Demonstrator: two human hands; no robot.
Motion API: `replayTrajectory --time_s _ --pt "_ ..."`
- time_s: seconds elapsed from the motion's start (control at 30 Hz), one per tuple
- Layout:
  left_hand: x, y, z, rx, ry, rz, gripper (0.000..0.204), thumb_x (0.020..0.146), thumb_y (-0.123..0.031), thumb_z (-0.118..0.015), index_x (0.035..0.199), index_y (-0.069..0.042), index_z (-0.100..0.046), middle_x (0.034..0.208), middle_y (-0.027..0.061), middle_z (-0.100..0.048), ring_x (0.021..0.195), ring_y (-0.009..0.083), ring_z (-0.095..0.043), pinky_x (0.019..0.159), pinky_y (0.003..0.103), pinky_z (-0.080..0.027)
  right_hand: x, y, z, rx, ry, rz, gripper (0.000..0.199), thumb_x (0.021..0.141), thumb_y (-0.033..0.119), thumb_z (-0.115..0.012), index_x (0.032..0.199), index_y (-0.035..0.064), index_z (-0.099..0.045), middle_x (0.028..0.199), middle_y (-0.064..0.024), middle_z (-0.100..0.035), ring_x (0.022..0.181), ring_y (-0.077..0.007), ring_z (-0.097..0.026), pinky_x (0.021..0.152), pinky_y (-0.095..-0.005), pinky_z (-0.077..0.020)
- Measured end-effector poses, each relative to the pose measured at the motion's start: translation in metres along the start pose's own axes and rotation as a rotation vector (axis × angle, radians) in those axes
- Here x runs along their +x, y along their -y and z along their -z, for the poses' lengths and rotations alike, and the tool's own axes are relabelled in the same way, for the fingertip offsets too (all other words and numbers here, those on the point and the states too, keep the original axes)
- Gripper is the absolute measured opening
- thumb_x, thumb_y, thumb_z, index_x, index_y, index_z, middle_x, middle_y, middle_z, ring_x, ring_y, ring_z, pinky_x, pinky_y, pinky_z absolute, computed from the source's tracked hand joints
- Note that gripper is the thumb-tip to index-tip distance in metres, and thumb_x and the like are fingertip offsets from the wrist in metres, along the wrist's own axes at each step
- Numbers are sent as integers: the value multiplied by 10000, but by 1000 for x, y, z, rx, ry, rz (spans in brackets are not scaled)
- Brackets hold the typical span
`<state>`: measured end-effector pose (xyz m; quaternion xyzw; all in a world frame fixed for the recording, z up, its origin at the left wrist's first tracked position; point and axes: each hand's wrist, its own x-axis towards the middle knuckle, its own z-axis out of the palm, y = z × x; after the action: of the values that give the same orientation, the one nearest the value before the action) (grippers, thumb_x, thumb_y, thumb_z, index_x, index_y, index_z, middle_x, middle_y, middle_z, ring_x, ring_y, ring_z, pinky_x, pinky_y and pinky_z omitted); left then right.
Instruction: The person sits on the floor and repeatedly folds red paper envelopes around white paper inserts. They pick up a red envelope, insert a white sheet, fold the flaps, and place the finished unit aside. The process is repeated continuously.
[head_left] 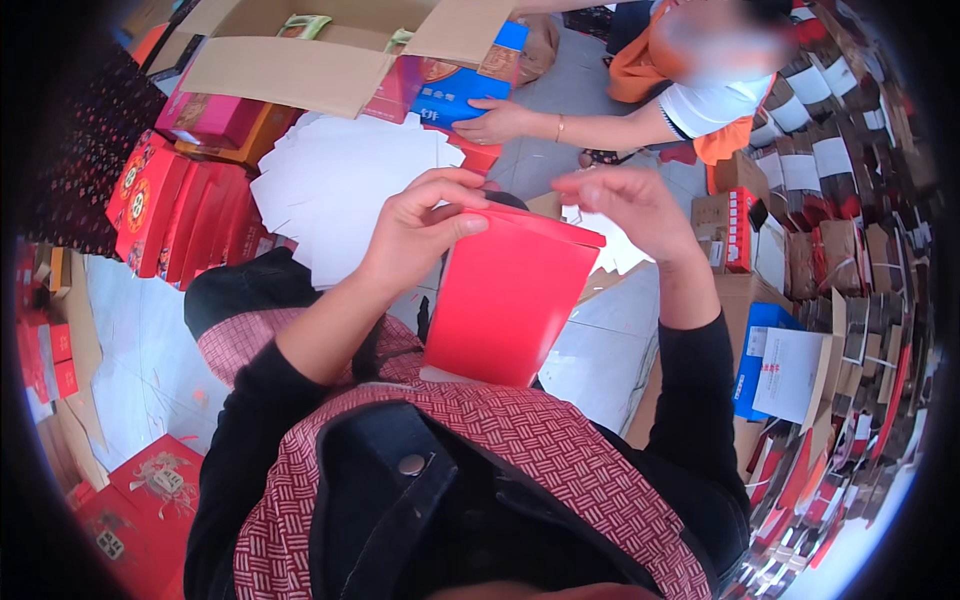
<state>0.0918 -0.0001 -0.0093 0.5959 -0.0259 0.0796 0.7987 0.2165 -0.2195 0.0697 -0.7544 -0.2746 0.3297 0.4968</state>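
Note:
A red cardboard box (510, 295) stands tilted against my lap, its broad smooth side toward me and a narrow folded edge along its top. My left hand (425, 225) grips the upper left corner, thumb on the near face and fingers behind it. Above the box's upper right corner, my right hand (630, 210) is raised with its fingers bent and partly blurred; whether it touches or holds anything there I cannot tell. A large spread of white sheets (340, 190) lies just beyond my left hand.
Red boxes (170, 215) are stacked at the left, near an open brown carton (290, 75). Across from me a co-worker's hand (495, 122) rests on a blue box (455, 95). Tied bundles of flat cardboard (845, 260) fill the right side. Red printed boxes (145, 510) lie lower left.

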Motion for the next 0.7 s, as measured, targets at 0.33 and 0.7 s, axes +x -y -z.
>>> replayTrajectory --time_s 0.33,0.7 --pt "-3 7 -10 0 0 30 111 805 -3 -635 913 -24 -616 1104 92 -544 1007 155 -545 881 296 -457 -37 -28 -23 45 -215 -27 219 856 131 -630 1024 -4 -667 845 -45 -681 753 -74 -593 686 -202 -472" --pt "-12 13 -17 -137 -53 24 56 831 17 -590 840 -32 -565 1034 61 -548 914 97 -527 809 247 -445 -65 -34 -61 -354 -407 335 267 835 56 -620 1097 4 -619 1064 -132 -633 921 -172 -615 783 -265 -480"
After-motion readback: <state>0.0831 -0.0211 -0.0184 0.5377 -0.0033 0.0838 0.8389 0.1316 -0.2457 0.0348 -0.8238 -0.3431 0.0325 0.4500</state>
